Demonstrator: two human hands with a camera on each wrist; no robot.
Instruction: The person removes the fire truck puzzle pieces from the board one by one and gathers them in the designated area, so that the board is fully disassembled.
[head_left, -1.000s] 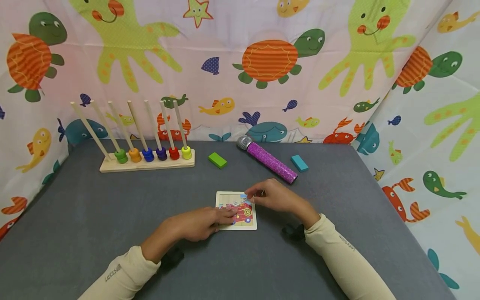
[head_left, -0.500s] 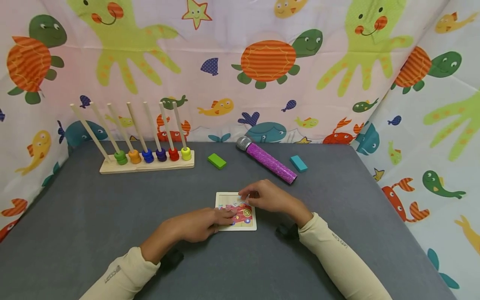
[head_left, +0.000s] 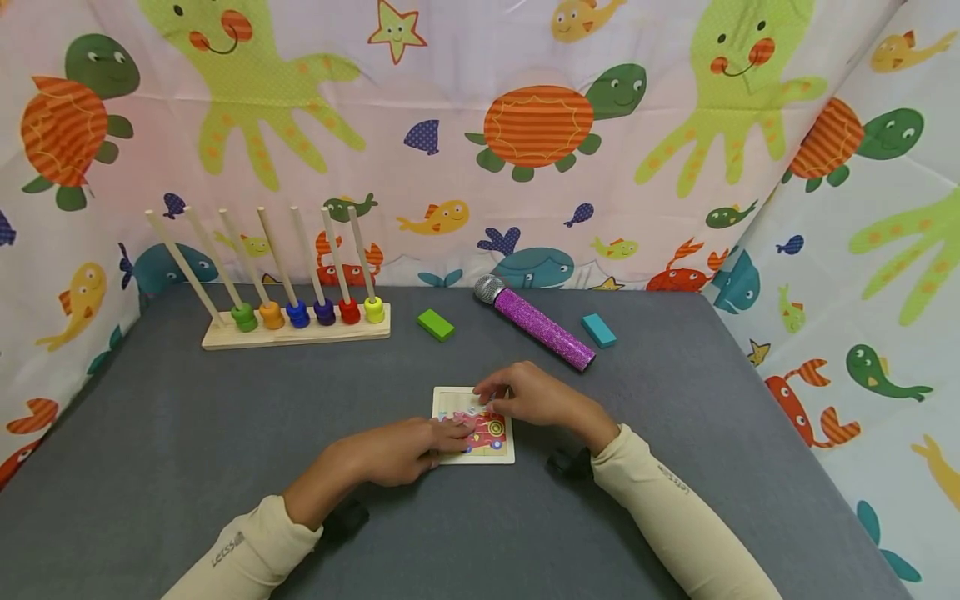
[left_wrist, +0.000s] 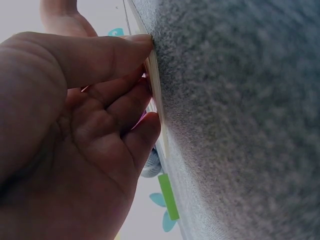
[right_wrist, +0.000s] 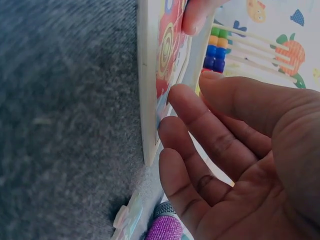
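A square wooden jigsaw puzzle [head_left: 487, 425] lies in the middle of the grey table, with a red vehicle picture inside its pale frame. My left hand [head_left: 408, 446] rests fairly straight fingers on the picture's left part. In the left wrist view its thumb [left_wrist: 117, 56] touches the board's edge. Over the upper right part of the puzzle is my right hand [head_left: 536, 396], its fingers bent. In the right wrist view the fingertips [right_wrist: 172, 127] are at the puzzle's surface, the thumb stands apart, and nothing shows between them. A piece under these fingers, if any, is hidden.
Behind the puzzle lie a green block [head_left: 436, 325], a purple glitter microphone [head_left: 546, 330] and a teal block [head_left: 599, 330]. A wooden peg stand [head_left: 296, 333] with coloured rings stands at the back left. A printed sea-animal cloth [head_left: 450, 125] hangs behind the table.
My right hand has shifted a little left over the puzzle, and the light blue part at the upper right is now largely covered. The left hand stays in place.
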